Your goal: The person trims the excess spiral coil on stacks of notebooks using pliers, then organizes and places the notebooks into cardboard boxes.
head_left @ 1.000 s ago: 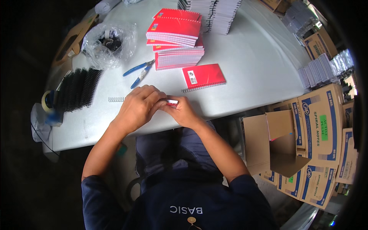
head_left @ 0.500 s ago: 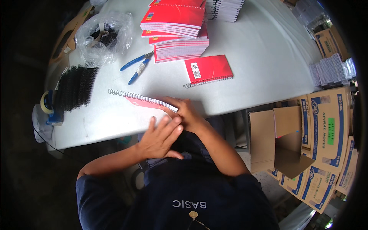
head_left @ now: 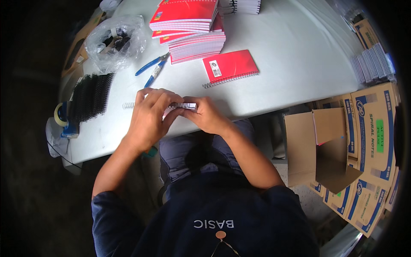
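Head view: held notebook (head_left: 191, 106) is between both hands at the near table edge, above the lap, spine side up. Left hand (head_left: 150, 112) has its fingers bent over the spine, thumb opposite, clamped on the notebook, apparently to work along the wire. Right hand (head_left: 210, 116) grips the right end, probably to steady it; its fingertips are mostly hidden, so their spacing I can't tell. Wire coil (head_left: 128, 105) pokes out left of the left hand, in line with the spine; the link is covered. Blue-handled pliers (head_left: 147, 66) lie just beyond the left hand, likely for easy reach. Red notebook (head_left: 231, 65) lies flat beyond the right hand, coil end overhanging, near the notebook stack (head_left: 184, 15). Black coils (head_left: 91, 96) sit bunched at left, presumably as handy stock.
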`<state>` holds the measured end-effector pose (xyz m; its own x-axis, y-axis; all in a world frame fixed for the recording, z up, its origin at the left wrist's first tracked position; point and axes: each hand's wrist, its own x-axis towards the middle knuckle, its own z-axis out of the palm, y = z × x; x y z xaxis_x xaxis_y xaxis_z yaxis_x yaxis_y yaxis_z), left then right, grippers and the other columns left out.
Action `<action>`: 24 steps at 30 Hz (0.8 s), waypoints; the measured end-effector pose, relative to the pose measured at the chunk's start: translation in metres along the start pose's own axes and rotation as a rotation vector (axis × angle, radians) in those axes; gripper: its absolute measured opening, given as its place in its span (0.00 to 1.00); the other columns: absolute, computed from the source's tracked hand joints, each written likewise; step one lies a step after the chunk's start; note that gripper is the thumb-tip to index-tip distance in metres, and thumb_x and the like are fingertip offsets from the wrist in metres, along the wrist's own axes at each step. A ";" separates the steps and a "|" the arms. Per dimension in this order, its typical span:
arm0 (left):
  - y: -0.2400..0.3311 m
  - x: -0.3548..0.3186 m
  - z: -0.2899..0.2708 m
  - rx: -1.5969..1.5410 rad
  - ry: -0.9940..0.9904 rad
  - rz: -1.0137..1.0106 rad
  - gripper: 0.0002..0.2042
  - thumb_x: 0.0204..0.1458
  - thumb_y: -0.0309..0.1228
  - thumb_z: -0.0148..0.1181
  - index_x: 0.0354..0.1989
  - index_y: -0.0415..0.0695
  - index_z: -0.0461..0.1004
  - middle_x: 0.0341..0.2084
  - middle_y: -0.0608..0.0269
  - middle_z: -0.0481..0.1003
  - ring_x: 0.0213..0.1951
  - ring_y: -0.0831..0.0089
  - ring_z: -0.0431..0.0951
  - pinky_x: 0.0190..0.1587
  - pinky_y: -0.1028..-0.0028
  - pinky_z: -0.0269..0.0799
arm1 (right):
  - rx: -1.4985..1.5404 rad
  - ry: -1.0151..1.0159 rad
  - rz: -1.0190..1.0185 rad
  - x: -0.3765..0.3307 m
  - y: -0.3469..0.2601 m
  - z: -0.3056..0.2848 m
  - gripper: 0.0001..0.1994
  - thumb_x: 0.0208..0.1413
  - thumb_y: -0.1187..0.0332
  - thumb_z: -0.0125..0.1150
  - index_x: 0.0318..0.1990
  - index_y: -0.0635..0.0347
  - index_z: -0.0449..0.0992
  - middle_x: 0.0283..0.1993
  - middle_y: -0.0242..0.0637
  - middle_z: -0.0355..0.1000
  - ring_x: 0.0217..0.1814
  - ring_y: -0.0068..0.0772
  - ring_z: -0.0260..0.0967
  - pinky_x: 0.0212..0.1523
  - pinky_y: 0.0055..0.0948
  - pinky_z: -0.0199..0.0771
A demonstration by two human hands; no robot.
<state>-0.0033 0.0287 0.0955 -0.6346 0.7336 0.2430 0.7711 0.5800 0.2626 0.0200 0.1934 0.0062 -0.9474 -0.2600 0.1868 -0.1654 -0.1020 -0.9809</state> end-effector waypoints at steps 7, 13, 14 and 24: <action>0.009 0.005 -0.016 -0.039 -0.185 -0.114 0.25 0.58 0.44 0.43 0.60 0.43 0.58 0.58 0.49 0.59 0.60 0.53 0.56 0.60 0.62 0.50 | -0.480 0.137 -0.240 -0.003 -0.003 0.015 0.08 0.48 0.73 0.55 0.36 0.64 0.75 0.30 0.45 0.74 0.33 0.46 0.72 0.35 0.39 0.70; -0.005 0.020 0.009 0.011 0.185 -0.238 0.28 0.58 0.46 0.43 0.62 0.40 0.52 0.57 0.41 0.59 0.58 0.47 0.61 0.57 0.63 0.58 | -0.724 -0.043 -0.485 -0.008 -0.010 0.042 0.06 0.44 0.78 0.55 0.32 0.63 0.73 0.31 0.46 0.74 0.34 0.46 0.73 0.36 0.38 0.73; -0.003 0.027 0.002 0.146 0.406 -0.127 0.22 0.56 0.43 0.48 0.53 0.41 0.64 0.47 0.46 0.68 0.47 0.51 0.70 0.46 0.64 0.65 | -0.646 -0.011 -0.467 -0.008 -0.010 0.042 0.08 0.43 0.79 0.56 0.34 0.64 0.74 0.32 0.47 0.74 0.35 0.47 0.72 0.36 0.38 0.73; -0.012 0.007 0.018 0.129 0.416 -0.080 0.19 0.45 0.43 0.62 0.11 0.44 0.67 0.09 0.64 0.65 0.15 0.67 0.67 0.18 0.70 0.62 | 0.047 0.032 -0.086 -0.001 -0.001 0.025 0.09 0.57 0.70 0.53 0.40 0.68 0.70 0.31 0.37 0.72 0.36 0.25 0.68 0.41 0.26 0.68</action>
<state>-0.0163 0.0331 0.0773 -0.6389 0.4949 0.5890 0.7021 0.6881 0.1833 0.0284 0.1696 0.0085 -0.9386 -0.2173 0.2678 -0.2345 -0.1675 -0.9576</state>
